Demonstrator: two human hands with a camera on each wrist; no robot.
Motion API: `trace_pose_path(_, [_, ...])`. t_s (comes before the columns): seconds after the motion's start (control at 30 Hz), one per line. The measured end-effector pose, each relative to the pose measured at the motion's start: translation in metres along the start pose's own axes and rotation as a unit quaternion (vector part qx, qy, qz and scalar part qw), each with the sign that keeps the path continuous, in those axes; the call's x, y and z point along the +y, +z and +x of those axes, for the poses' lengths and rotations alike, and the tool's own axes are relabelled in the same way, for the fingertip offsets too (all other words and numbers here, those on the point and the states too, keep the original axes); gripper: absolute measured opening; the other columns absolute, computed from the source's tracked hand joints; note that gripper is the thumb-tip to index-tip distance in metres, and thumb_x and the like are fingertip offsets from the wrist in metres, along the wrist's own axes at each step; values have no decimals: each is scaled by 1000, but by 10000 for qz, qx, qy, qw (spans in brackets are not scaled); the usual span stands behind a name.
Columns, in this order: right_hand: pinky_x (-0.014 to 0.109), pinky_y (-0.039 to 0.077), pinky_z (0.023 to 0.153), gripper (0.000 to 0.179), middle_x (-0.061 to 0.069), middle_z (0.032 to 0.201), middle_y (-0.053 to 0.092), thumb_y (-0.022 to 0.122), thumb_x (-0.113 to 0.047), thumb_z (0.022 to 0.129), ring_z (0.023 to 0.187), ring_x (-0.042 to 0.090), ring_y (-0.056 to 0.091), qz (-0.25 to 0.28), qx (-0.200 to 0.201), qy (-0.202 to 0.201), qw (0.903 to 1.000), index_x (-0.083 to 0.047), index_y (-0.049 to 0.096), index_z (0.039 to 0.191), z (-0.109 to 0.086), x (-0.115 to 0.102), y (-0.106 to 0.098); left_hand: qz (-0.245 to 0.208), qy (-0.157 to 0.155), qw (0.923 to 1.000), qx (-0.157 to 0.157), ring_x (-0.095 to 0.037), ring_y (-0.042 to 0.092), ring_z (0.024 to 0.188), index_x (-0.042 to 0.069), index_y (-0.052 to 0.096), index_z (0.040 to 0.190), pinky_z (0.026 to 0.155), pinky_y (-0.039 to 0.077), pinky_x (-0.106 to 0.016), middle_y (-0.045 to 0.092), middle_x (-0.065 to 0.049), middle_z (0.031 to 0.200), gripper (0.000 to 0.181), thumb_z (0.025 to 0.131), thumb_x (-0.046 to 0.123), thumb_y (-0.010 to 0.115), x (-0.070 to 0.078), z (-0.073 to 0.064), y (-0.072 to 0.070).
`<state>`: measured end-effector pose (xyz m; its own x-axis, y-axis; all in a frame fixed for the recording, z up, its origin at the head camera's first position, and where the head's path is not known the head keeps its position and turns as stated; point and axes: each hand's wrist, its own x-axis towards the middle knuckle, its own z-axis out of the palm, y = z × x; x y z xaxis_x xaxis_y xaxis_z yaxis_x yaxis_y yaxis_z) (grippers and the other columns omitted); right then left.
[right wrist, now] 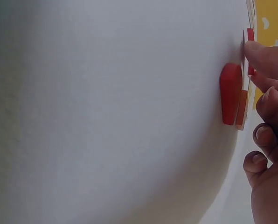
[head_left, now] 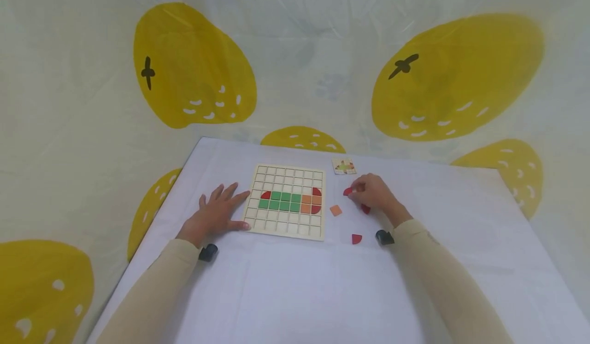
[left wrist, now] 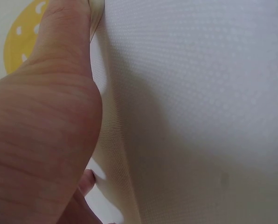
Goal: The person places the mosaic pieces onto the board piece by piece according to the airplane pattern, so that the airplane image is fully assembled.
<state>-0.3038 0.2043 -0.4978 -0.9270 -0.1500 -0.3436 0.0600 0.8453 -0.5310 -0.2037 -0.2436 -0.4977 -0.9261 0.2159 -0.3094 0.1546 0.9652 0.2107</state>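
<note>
A wooden grid board point(head_left: 283, 228) lies on the white cloth, bearing green squares point(head_left: 284, 205), orange squares and red quarter-circle tiles. Fingers spread, my left hand point(head_left: 214, 216) rests at the board's left edge, with thumb and fingertips right at its rim. Right of the board, my right hand point(head_left: 374, 194) pinches a red quarter-circle tile point(right wrist: 250, 51) between thumb and finger, its other fingers curled. Beneath that hand, a second red tile point(head_left: 365, 209) is partly hidden. An orange square tile point(head_left: 336, 210) lies between board and right hand. Another red quarter-circle tile point(head_left: 357, 239) sits nearer me.
Behind the right hand lies a small pattern card point(head_left: 344, 166) with a coloured picture. Dark wrist cameras point(head_left: 208, 252) show beside both sleeves. The table's back edge meets a hanging cloth point(head_left: 313, 52) printed with large yellow fruit shapes.
</note>
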Motion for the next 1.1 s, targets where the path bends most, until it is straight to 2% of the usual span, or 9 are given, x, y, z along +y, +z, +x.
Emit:
trace_pose_path(0.2, [28,56,61,39,17,117,59,77,-30,94,62,25,64,172,-49,82,9998,-9,68,126,-6,-7,2,3,-42,10000,-23,-49,6,162,41,23,166,116,10,-86,9,-7,178,101,83,75,70,-1,0,3])
trace_pose_path(0.43, [30,56,57,35,17,120,59,76,-28,95,62,25,63,139,42,-126,9998,-9,70,124,-10,-14,6,21,-1,10000,43,-50,7,161,39,24,166,116,11,-86,10,-9,178,101,83,74,71,0,-3,1])
trace_pose_path(0.5, [29,56,58,35,16,120,59,76,-29,94,68,25,64,82,95,-165,9998,-10,71,124,-10,-16,7,17,0,10000,46,-50,7,161,39,24,166,116,11,-86,10,-9,178,101,83,74,70,0,-3,1])
trace_pose_path(0.6, [28,57,61,36,15,122,61,77,-30,94,85,26,63,9,182,-233,9996,-10,73,124,-11,-21,9,-3,-11,10000,30,-50,7,161,39,24,166,116,11,-86,10,-9,178,101,83,74,70,1,-3,0])
trace_pose_path(0.73, [27,57,62,36,15,125,62,76,-29,94,102,27,58,-56,244,-356,9991,-10,73,124,-13,-26,11,48,-19,10000,38,-50,7,161,40,23,166,117,12,-85,9,-8,178,101,83,76,69,1,-3,1])
trace_pose_path(1.0, [29,54,54,34,12,109,65,78,-29,93,97,26,58,-218,244,-718,9969,-9,75,121,-12,-30,16,34,10,9999,106,-50,8,161,39,24,166,116,11,-86,10,-9,178,101,83,75,70,0,-4,1])
trace_pose_path(1.1, [29,53,57,34,10,106,67,78,-29,92,97,26,58,-249,265,-793,9962,-10,76,120,-11,-32,17,62,26,9999,137,-50,8,161,39,24,166,116,12,-86,11,-9,178,101,83,74,70,0,-4,1])
